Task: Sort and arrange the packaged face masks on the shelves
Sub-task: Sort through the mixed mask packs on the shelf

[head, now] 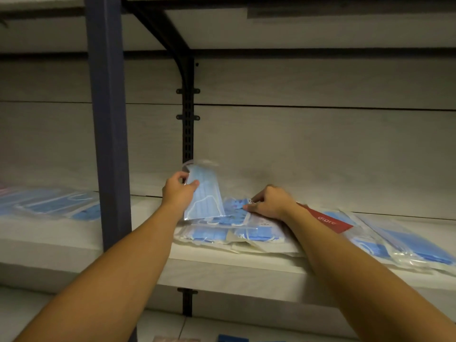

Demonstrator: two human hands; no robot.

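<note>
Left hand (pixel 178 191): fingers clamped on the upper edge of a packaged blue mask (pixel 204 193), held upright and tilted, its lower edge touching the pile.
Right hand (pixel 270 202): fingers curled and pinching the edge of a patterned mask pack (pixel 234 206) lying flat on top of the central pile (pixel 229 234).
Shelf (pixel 234 267): carries the central pile, a further group of packs (pixel 49 202) at 9 o'clock beyond the blue upright post (pixel 108 119), and loose packs (pixel 407 245) at 3 o'clock beside a red-labelled pack (pixel 328 219).
Key relation: the patterned pack lies at 9 o'clock from the right fingers, just beside the held pack; the held pack's long axis runs 12 to 6 o'clock.
Nearer hand: right, already on the pile.
Step judged: sorting the pile, early in the task.
</note>
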